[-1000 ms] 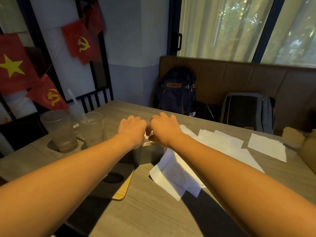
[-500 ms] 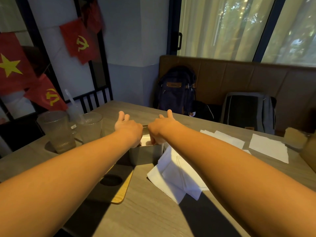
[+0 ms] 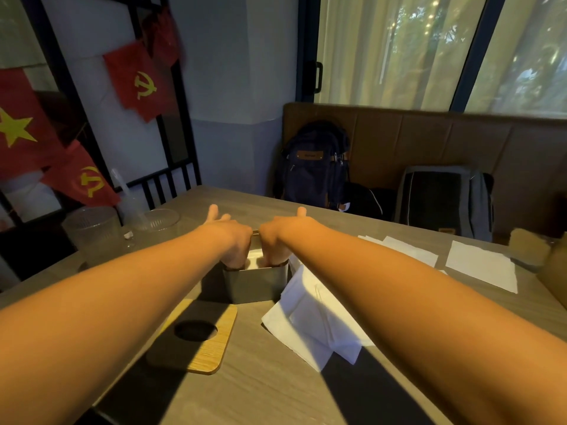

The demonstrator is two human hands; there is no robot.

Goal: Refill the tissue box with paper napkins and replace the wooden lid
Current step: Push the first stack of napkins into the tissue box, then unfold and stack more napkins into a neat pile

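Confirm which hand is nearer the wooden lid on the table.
Left. The left hand dips into the tissue box just beyond the wooden lid; the right hand is at the box's other side, farther off.

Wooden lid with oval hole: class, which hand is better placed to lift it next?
Probably the left hand: the light wooden lid lies near-left of the grey tissue box, under that forearm; the right hand sits farther.
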